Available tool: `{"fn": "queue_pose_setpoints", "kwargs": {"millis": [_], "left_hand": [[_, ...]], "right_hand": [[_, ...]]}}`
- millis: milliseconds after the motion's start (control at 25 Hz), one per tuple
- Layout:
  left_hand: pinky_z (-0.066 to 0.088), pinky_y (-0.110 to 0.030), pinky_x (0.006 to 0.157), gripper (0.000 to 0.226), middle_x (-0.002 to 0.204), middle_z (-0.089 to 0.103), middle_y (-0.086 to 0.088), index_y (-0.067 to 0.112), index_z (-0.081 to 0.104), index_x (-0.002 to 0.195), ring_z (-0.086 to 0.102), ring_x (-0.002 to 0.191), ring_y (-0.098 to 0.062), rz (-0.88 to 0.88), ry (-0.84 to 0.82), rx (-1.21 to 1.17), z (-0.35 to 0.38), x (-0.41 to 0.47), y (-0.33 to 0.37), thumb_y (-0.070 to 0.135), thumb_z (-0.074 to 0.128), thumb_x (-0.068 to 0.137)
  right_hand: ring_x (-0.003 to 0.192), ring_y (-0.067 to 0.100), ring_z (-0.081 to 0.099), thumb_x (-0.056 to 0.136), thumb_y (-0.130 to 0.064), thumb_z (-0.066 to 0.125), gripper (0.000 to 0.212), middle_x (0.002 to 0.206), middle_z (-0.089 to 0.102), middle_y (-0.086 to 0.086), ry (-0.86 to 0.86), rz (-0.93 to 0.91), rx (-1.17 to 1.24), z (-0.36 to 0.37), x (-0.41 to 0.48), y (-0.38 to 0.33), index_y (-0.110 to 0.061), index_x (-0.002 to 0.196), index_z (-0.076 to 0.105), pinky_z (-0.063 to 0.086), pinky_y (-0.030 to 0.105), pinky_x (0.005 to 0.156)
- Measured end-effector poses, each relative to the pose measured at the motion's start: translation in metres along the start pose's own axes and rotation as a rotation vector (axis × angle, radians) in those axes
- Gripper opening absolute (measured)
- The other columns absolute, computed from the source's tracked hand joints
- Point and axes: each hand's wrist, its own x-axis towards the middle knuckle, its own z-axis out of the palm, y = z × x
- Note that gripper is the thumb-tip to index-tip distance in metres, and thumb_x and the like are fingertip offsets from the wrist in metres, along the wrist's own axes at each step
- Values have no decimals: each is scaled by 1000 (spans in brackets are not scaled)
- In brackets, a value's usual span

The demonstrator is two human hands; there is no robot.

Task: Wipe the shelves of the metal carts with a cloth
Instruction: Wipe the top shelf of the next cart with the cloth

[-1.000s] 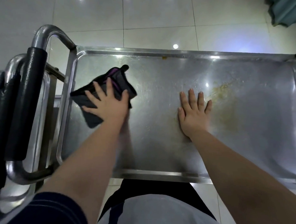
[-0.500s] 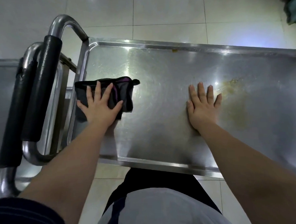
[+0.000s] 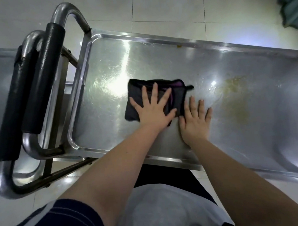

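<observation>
pale glossy floor tiles [image 3: 175, 14] fill the band from ten to one o'clock, crossed by thin dark grout lines. a teal, ribbed piece of fabric [image 3: 291, 8] shows at two o'clock, cut by the frame edge. more tile shows at seven o'clock, with small bright glints.

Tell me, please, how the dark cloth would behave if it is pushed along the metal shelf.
The cloth is folded in soft layers, so it is probably floppy and may bunch unless pressed flat, as the left hand does now. The shelf looks smooth and shiny, so the cloth likely slides easily.
</observation>
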Motion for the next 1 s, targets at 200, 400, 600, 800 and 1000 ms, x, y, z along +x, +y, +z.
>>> {"fn": "queue_pose_setpoints", "kwargs": {"millis": [200,400,600,800,1000], "left_hand": [[4,-76,105,76,164,0,12,61,1,145,-5,150,-25,79,72,125,-11,-17,-132,83,23,76],[1,-76,105,76,164,-3,9,55,5,148,-8,149,-29,-319,124,-9,-8,-53,-180,81,23,79],[-10,-77,101,81,164,-11,5,55,-1,148,-16,147,-36,-22,25,27,14,-62,-50,83,22,76],[4,-74,107,81,164,9,6,53,20,149,3,150,-31,291,112,138,11,-81,-96,82,37,75],[3,-72,109,83,164,-7,8,54,7,150,-11,150,-27,-55,78,64,8,-109,-207,83,32,76]], "right_hand": [[149,26,-9,97,-55,7,61,164,-2,-6,-11,-15,11,0,-1,3,-37,154,-1,-14,47,116],[149,31,-2,96,-52,9,62,164,3,-3,10,1,-10,1,-2,-4,-34,155,0,-14,48,115],[149,29,-8,92,-48,7,65,164,-3,-6,-23,23,-9,-3,-1,-4,-35,155,-1,-14,50,116],[149,23,-12,93,-52,6,63,164,-6,-9,-50,17,18,-6,-2,0,-39,154,-2,-11,50,117],[149,25,-12,94,-53,6,63,164,-6,-8,-44,27,5,-6,0,-4,-38,154,-3,-10,51,118]]}}
